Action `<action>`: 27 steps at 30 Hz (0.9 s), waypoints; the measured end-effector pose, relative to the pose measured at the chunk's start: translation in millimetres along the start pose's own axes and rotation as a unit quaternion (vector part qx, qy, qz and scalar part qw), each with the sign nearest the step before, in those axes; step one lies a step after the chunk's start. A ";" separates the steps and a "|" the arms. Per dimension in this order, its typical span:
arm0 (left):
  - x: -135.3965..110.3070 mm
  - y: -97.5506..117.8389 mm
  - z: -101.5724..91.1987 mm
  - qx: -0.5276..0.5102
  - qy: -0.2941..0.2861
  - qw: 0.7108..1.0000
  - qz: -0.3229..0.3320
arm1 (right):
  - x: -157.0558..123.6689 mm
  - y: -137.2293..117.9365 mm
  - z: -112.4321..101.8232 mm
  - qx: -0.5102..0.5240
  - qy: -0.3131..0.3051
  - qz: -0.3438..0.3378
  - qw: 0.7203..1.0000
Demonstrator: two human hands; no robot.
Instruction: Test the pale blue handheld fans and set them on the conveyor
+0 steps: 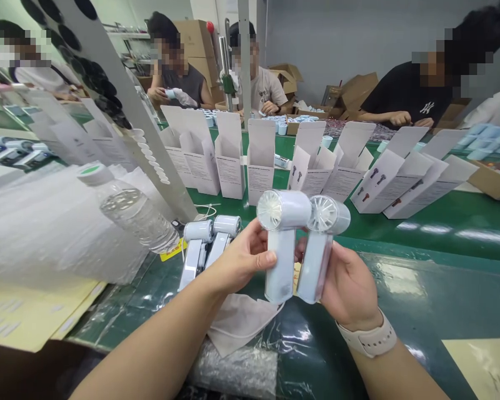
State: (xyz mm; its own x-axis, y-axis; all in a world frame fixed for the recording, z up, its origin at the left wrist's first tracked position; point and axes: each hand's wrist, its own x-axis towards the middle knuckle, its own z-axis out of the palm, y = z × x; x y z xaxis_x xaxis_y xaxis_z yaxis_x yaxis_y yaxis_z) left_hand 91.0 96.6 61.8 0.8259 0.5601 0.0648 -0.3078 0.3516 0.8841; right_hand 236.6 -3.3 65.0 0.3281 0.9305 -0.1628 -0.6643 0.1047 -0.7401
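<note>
Two light-blue handheld fans are held up side by side over the bench. My left hand [250, 253] is closed on the left fan [280, 261], its thumb across the handle. The right fan [315, 261] is in my right hand [352, 283], which grips the handle from its outer side. Both fans stand nearly upright, their round vented heads close together. Two more handheld fans [200, 230] lie on the bench beyond my left forearm. Below my hands is a white pouch [241, 322] with a cord, and nearer still a piece of clear bubble wrap [237, 369].
A row of open white boxes [260, 172] stands along the green bench [420, 283]. To the left are a water bottle [129, 208], a pile of translucent bags [75, 222] and a slanted metal post [150, 161]. Several co-workers [412, 91] sit opposite.
</note>
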 end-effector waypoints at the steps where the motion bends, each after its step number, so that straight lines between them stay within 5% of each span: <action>1: 0.4 -0.1 0.3 -0.006 -0.009 1.000 -0.021 | 0.4 -0.7 0.9 0.010 0.012 0.009 1.000; 7: 1.8 -6.3 4.2 -0.003 0.039 0.995 -0.088 | -0.6 -3.6 3.3 -0.001 -0.030 0.007 1.000; 12: 4.0 -9.0 5.1 -0.024 0.050 0.995 -0.079 | -1.7 -3.7 1.3 -0.043 -0.072 -0.021 0.996; 23: 4.8 -2.2 0.2 -0.016 0.028 0.999 -0.016 | 8.6 -4.5 -14.9 -0.010 0.068 -0.055 0.996; 27: 5.2 -6.1 1.4 0.009 0.014 1.000 -0.007 | 10.9 -3.1 -12.3 0.006 0.075 -0.049 0.996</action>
State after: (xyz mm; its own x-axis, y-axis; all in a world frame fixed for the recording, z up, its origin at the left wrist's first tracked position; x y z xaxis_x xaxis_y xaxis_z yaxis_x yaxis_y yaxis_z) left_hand 97.9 96.3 57.4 0.8163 0.5762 0.0399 -0.2874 0.3453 0.8934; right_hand 250.5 2.2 57.5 0.4886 0.8524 -0.1863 -0.6312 0.1979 -0.7499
